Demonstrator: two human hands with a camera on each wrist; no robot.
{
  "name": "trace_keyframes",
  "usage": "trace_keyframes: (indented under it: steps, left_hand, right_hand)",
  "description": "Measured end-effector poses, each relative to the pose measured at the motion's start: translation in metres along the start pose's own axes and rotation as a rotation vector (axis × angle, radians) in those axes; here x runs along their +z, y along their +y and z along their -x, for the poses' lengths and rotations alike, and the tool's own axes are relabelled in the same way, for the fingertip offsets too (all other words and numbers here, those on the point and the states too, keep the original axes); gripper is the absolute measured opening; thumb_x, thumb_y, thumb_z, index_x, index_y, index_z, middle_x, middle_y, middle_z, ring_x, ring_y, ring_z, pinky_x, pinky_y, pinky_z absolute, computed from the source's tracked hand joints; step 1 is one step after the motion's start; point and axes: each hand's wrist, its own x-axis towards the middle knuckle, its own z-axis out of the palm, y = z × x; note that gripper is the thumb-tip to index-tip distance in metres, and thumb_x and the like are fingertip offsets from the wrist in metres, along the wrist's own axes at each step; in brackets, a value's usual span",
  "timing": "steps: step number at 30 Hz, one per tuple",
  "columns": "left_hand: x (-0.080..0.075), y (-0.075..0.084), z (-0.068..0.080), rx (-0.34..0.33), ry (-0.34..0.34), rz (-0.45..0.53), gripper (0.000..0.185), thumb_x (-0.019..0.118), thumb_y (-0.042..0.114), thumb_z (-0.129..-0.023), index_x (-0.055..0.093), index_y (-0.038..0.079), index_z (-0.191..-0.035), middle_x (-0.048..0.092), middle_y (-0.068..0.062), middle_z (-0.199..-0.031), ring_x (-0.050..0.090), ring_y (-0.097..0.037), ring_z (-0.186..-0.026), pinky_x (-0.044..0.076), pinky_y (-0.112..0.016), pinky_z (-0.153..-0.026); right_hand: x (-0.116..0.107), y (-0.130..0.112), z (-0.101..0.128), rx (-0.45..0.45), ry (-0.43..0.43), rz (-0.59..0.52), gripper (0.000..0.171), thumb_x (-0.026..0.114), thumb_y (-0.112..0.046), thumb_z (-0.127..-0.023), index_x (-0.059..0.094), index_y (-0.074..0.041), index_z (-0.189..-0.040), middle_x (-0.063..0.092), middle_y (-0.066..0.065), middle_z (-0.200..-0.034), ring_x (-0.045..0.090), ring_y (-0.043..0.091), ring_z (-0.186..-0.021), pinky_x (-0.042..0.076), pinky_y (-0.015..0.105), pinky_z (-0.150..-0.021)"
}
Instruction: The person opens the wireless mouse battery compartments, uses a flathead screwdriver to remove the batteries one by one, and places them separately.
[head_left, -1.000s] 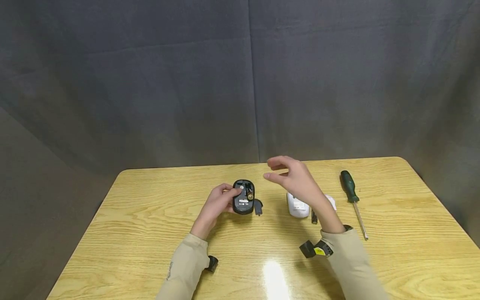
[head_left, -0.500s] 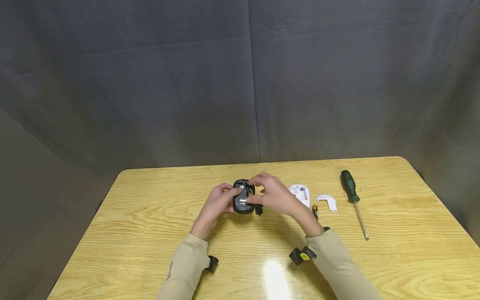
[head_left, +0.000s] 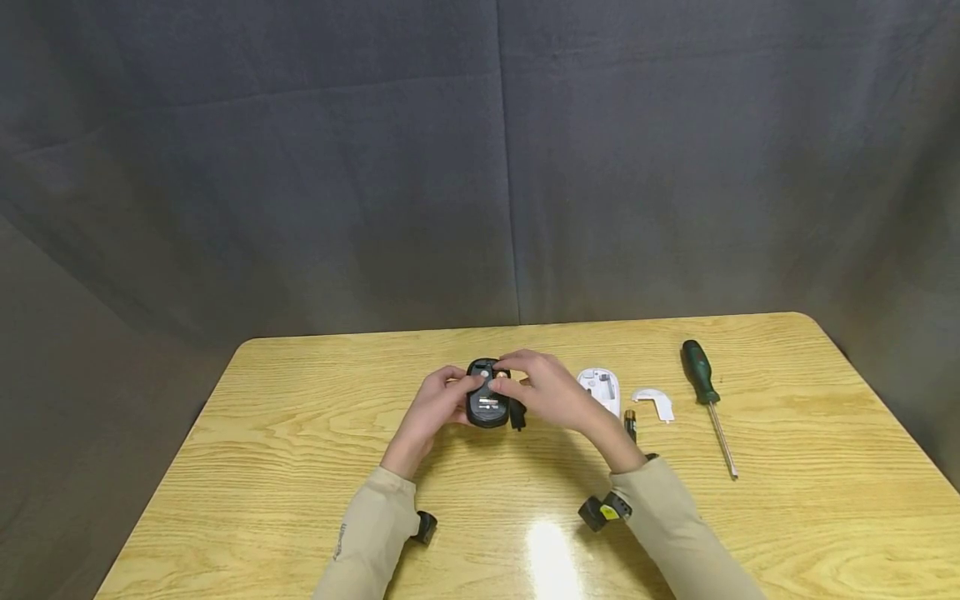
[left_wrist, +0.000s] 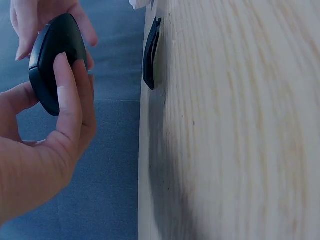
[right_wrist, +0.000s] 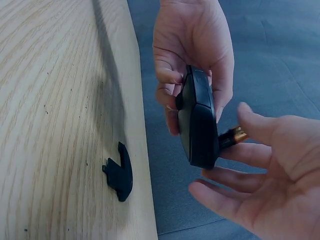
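Note:
My left hand (head_left: 433,410) grips a black computer mouse (head_left: 487,410), underside up, with its battery compartment uncovered. The left wrist view has the mouse (left_wrist: 60,65) raised off the table, fingers on one face and the thumb at its side edge. From the compartment a battery (right_wrist: 232,137) with a copper-coloured end sticks out at an angle. My right hand (head_left: 551,393) pinches that battery between thumb and index finger, other fingers spread below the mouse. A black battery cover (right_wrist: 119,175) lies on the table just under the hands.
To the right lie a white mouse (head_left: 602,386) with its compartment uncovered, a white curved cover (head_left: 656,402) and a loose battery (head_left: 630,423). Farther right is a green-handled screwdriver (head_left: 699,373). A dark curtain (head_left: 375,208) hangs behind the wooden table (head_left: 300,467).
My right hand has come left and down from above the white mouse to the black mouse's battery, which now tips up out of its slot. The left hand has kept its place.

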Motion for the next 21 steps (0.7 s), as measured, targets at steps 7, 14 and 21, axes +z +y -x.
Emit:
trace_keyframes:
  steps: [7,14,21]
  left_hand:
    - [0.002,0.000,-0.001,0.007,-0.008,-0.004,0.032,0.064,0.018,-0.098,0.061,-0.008,-0.115,0.067,-0.010,-0.086,0.062,-0.011,-0.065,0.055,-0.022,-0.055]
    - [0.001,0.001,-0.001,-0.007,0.023,0.000,0.031,0.065,0.018,-0.098,0.060,-0.007,-0.116,0.066,-0.010,-0.091,0.063,-0.012,-0.067,0.056,-0.023,-0.056]
    - [0.000,0.000,0.001,0.010,0.028,-0.033,0.036,0.066,0.021,-0.098,0.060,-0.007,-0.119,0.066,-0.011,-0.093,0.062,-0.014,-0.066,0.057,-0.026,-0.057]
  right_hand:
    - [0.000,-0.001,-0.001,-0.009,0.168,-0.067,0.024,0.065,-0.017,-0.104,0.076,0.004,-0.107,0.072,0.018,-0.112,0.069,0.033,-0.108,0.062,0.038,-0.084]
    - [-0.006,-0.002,-0.001,0.149,0.331,-0.284,0.032,0.060,-0.025,-0.107,0.072,0.002,-0.096,0.072,0.012,-0.086,0.075,0.032,-0.082,0.063,0.046,-0.079]
    - [-0.013,-0.001,-0.001,0.301,0.305,-0.609,0.036,0.062,-0.026,-0.106,0.064,0.009,-0.107,0.061,0.007,-0.070,0.071,0.020,-0.059,0.064,0.042,-0.066]
